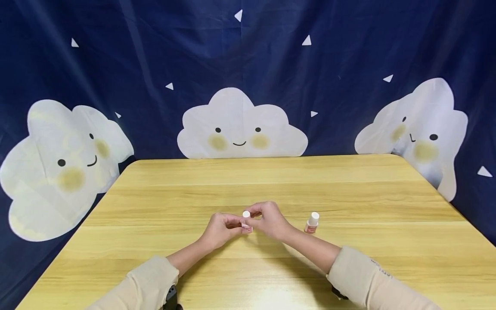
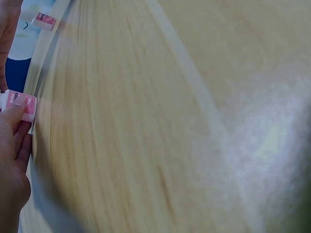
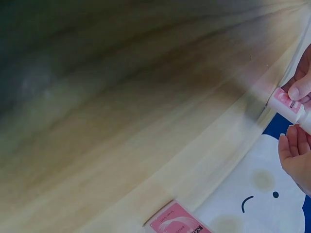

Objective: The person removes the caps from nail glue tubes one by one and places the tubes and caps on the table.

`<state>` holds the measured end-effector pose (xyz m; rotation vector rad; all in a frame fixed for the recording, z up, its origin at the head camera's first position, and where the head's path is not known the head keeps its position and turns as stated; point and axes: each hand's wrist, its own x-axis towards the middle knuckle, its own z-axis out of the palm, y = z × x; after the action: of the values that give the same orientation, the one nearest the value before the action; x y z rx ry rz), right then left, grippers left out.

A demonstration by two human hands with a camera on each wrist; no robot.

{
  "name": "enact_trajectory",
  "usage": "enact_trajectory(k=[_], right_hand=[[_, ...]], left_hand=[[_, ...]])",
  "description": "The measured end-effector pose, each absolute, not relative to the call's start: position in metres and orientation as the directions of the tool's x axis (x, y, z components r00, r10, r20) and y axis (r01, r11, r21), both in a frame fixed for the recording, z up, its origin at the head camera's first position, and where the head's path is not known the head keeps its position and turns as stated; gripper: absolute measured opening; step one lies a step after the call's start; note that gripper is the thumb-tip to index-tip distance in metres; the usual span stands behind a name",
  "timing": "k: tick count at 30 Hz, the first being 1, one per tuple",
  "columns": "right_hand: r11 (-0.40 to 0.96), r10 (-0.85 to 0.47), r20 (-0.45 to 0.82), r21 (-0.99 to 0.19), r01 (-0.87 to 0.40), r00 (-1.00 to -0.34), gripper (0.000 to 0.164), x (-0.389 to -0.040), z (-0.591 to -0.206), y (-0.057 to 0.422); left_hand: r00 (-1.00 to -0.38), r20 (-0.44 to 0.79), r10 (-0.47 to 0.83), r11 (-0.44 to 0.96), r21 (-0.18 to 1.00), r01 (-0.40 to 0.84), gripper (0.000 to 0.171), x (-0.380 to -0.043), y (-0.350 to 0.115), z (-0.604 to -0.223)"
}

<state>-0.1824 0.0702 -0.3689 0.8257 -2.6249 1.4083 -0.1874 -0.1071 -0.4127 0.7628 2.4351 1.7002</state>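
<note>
Small white-capped plastic bottle with a pink label, at lower centre of the frame above the pale wooden table, is pinched by the left hand and right hand, apparently steadying it, while a second similar bottle stands just to the right.

A small white-capped bottle with a pink label stands upright, pinched at the table's middle.

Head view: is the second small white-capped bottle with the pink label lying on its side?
No, the second small white-capped bottle stands upright on the wooden table.
</note>
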Motion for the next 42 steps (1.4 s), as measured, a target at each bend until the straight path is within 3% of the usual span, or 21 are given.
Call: enact_trajectory(k=[27, 36, 42], right_hand=[[0.445, -0.581, 0.253, -0.697, -0.562, -0.774, 0.007, -0.184, -0.358, 0.076], [0.442, -0.471, 0.319, -0.721, -0.533, -0.822, 0.015, -0.182, -0.363, 0.073], [0.441, -0.415, 0.368, -0.719, -0.538, -0.832, 0.009, -0.181, -0.367, 0.071]], left_hand=[[-0.879, 0.200, 0.433, 0.274, 0.900, 0.340, 0.022, -0.186, -0.106, -0.412], [-0.893, 0.187, 0.409, 0.297, 0.898, 0.324, 0.020, -0.184, -0.106, -0.409], [-0.886, 0.200, 0.418, 0.284, 0.898, 0.336, 0.019, -0.184, -0.106, -0.410]])
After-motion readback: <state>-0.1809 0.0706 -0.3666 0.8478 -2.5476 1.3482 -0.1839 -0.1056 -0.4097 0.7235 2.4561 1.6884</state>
